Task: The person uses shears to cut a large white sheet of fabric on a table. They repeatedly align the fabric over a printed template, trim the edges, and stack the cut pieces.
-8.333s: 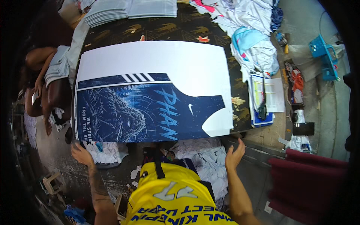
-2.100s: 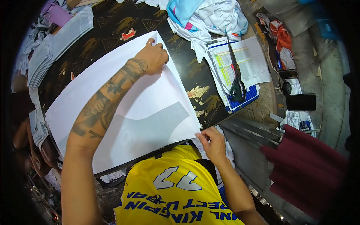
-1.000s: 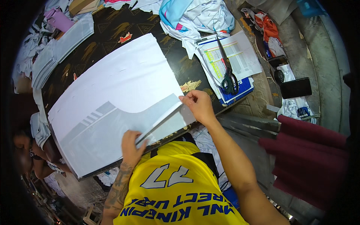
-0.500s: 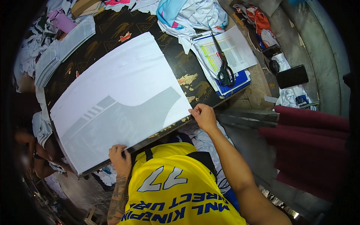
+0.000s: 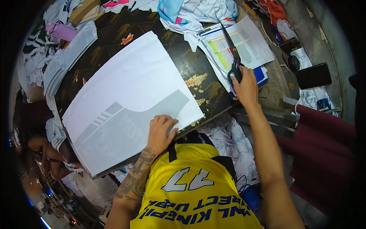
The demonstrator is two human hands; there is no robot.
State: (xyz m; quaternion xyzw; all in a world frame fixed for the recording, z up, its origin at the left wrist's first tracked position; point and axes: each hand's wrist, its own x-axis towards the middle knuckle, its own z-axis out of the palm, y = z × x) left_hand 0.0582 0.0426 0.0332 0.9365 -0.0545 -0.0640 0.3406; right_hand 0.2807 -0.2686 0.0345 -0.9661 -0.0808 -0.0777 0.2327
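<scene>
A large white sheet [image 5: 146, 65] with a grey printed garment shape lies on the dark table. My left hand [image 5: 162, 131] rests on the sheet's near edge, fingers stretched out over the grey print. At the right, my right hand [image 5: 246, 86] is closed around the dark green handles of a pair of scissors [image 5: 230, 40]. The scissors lie over a pile of printed papers [image 5: 249, 44], with their blades pointing away from me. A blue packet [image 5: 261, 75] shows under the papers beside my right hand.
White and light-blue cloth [image 5: 194, 17] is heaped at the table's far edge. Stacked grey-white pieces [image 5: 57, 72] and a pink bottle [image 5: 61, 31] lie at the left. A black phone [image 5: 313, 76] and maroon cloth [image 5: 316, 152] are at the right. Another person [image 5: 45, 150] sits at the far left.
My right hand has left the sheet's corner and taken hold of the scissors' handles. My left hand has slid right along the near edge onto the sheet.
</scene>
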